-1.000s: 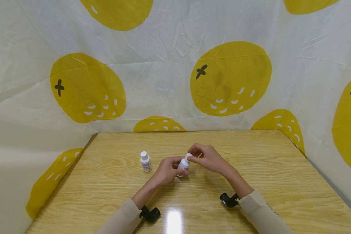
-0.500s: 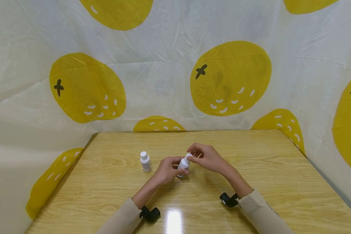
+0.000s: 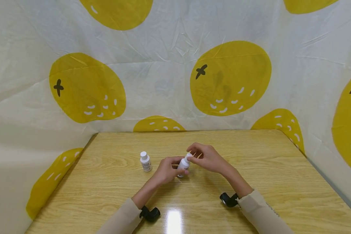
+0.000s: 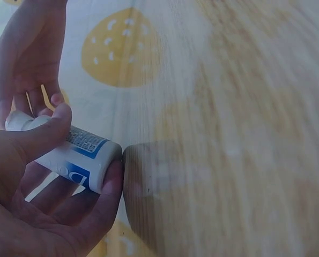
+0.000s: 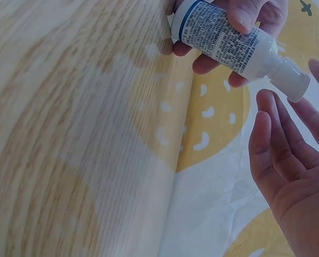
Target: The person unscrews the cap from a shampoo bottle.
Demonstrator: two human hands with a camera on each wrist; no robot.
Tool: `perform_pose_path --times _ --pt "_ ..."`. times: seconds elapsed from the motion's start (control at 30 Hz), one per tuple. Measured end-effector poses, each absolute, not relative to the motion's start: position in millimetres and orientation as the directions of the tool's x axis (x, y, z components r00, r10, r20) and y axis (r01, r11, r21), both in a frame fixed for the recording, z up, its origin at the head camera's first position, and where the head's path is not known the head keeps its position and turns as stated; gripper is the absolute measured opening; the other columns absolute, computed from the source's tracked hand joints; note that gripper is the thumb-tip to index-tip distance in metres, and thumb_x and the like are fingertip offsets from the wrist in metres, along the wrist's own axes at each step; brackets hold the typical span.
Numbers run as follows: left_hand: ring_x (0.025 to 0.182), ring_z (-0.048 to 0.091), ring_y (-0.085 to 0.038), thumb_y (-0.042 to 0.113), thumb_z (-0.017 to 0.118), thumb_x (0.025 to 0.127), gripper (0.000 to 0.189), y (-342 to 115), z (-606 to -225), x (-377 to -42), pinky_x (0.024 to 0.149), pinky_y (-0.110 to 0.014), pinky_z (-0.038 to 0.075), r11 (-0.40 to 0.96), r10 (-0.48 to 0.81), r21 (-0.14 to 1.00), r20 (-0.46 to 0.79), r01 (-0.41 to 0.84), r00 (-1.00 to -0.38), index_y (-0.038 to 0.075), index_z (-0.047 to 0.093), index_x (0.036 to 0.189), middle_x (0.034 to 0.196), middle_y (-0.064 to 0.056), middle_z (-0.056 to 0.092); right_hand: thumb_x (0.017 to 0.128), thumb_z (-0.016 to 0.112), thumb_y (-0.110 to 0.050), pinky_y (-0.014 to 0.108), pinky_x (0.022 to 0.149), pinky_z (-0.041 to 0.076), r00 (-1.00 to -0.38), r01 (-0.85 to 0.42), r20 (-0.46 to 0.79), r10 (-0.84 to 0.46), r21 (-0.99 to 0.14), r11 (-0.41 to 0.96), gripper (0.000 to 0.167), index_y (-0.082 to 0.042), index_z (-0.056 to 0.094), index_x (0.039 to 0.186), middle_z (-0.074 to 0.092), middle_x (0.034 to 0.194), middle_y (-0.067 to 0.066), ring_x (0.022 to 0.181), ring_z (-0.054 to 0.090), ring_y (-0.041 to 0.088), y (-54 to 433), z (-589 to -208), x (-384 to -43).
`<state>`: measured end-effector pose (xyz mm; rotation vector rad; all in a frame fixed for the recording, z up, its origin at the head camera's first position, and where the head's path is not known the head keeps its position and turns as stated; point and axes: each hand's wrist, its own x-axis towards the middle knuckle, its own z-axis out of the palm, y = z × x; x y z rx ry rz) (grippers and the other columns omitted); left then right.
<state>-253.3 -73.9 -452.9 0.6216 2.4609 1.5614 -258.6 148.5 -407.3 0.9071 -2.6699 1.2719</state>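
A small white bottle (image 3: 183, 165) with blue print tilts above the wooden table, its capped end up and to the right. My left hand (image 3: 165, 170) grips its body, thumb along one side and fingers curled beneath, as the left wrist view shows. At the white cap (image 5: 289, 80), my right hand (image 3: 208, 157) has thumb and index finger on either side, pinching it lightly. Its other fingers curve loosely below the cap in the right wrist view. To the left, a second white bottle (image 3: 146, 162) stands upright with its cap on.
The wooden table (image 3: 120, 195) reaches back to a white cloth (image 3: 158, 87) printed with large yellow fruits, which hangs behind it and at both sides. Black wrist-worn cameras (image 3: 150, 214) sit at both cuffs. A bright light reflection lies on the table near the front.
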Motion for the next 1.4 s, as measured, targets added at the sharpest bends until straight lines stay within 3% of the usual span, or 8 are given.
perform_pose_path --times 0.23,0.57,0.83,1.17,1.4 --pt "0.113 0.073 -0.03 0.018 0.082 0.09 0.045 -74.3 -453.0 -253.4 0.086 -0.037 0.062 0.365 0.431 0.894 0.084 0.259 -0.898 0.014 0.071 0.134 0.125 -0.011 0.074 0.098 0.072 -0.023 0.032 0.076 0.058 -0.83 -0.52 0.28 -0.482 -0.702 0.488 0.014 -0.012 0.071 0.107 0.072 0.092 -0.001 0.082 0.065 0.01 148.2 -406.5 -258.1" --pt "0.114 0.073 -0.03 0.018 0.082 0.089 0.046 -74.0 -453.0 -253.9 0.087 -0.038 0.062 0.375 0.429 0.886 0.094 0.272 -0.898 0.013 0.071 0.133 0.125 -0.011 0.074 0.097 0.073 -0.022 0.029 0.075 0.057 -0.825 -0.527 0.277 -0.493 -0.694 0.491 0.023 -0.011 0.07 0.116 0.073 0.095 0.002 0.081 0.066 0.01 149.0 -406.9 -258.5" --pt "0.116 0.072 -0.031 0.017 0.082 0.09 0.048 -74.2 -453.6 -253.4 0.087 -0.036 0.062 0.357 0.432 0.898 0.087 0.259 -0.898 0.012 0.069 0.136 0.128 -0.012 0.073 0.098 0.072 -0.023 0.025 0.075 0.057 -0.821 -0.539 0.292 -0.49 -0.68 0.498 0.017 -0.011 0.072 0.111 0.073 0.093 -0.001 0.083 0.066 0.008 148.6 -408.4 -260.3" --pt "0.114 0.072 -0.031 0.016 0.082 0.09 0.044 -73.3 -452.8 -253.7 0.087 -0.038 0.062 0.354 0.432 0.899 0.087 0.257 -0.898 0.013 0.071 0.133 0.126 -0.011 0.073 0.095 0.073 -0.008 0.028 0.077 0.06 -0.786 -0.568 0.31 -0.535 -0.704 0.426 0.02 -0.006 0.073 0.115 0.075 0.108 0.007 0.089 0.071 0.017 149.8 -407.9 -259.5" --pt "0.114 0.072 -0.031 0.015 0.082 0.09 0.044 -73.1 -452.6 -253.0 0.087 -0.038 0.062 0.354 0.432 0.898 0.091 0.261 -0.897 0.013 0.071 0.133 0.126 -0.011 0.073 0.095 0.073 -0.007 0.028 0.078 0.06 -0.778 -0.571 0.302 -0.551 -0.704 0.421 0.026 -0.006 0.072 0.121 0.075 0.116 0.01 0.091 0.072 0.021 150.0 -407.8 -259.8"
